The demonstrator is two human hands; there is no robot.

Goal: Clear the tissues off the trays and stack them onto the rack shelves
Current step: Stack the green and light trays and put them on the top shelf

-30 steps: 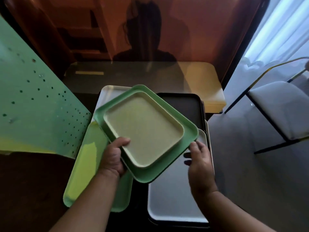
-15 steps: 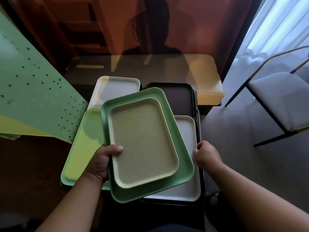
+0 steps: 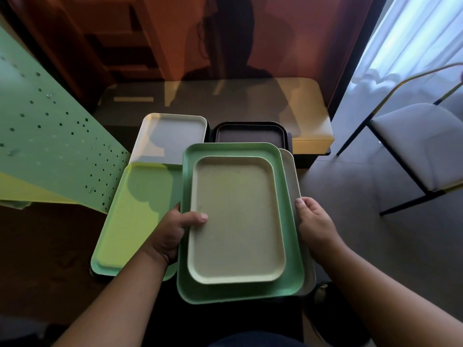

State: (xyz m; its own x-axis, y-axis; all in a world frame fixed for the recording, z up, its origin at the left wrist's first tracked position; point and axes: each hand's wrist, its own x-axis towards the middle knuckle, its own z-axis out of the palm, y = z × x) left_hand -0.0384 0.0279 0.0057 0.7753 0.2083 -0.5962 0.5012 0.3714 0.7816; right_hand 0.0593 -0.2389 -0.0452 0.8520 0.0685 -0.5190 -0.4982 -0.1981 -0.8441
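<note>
Six trays [image 3: 238,221], two hands [image 3: 167,234], one chair [image 3: 421,144].

daylight pours in through the sheer curtain [image 3: 411,33] at the upper right and washes it out to near white. the rest of the room is dim and warm. a person's shadow [image 3: 233,46] falls sharp on the reddish wall [image 3: 313,33] ahead and runs down over the glossy table [image 3: 310,126], whose far right corner glows yellow. a lobed shadow cuts across the light green tray [image 3: 130,216]. the lower corners sink into murk. straight lines bow near the edges, and detail is soft throughout.
</note>
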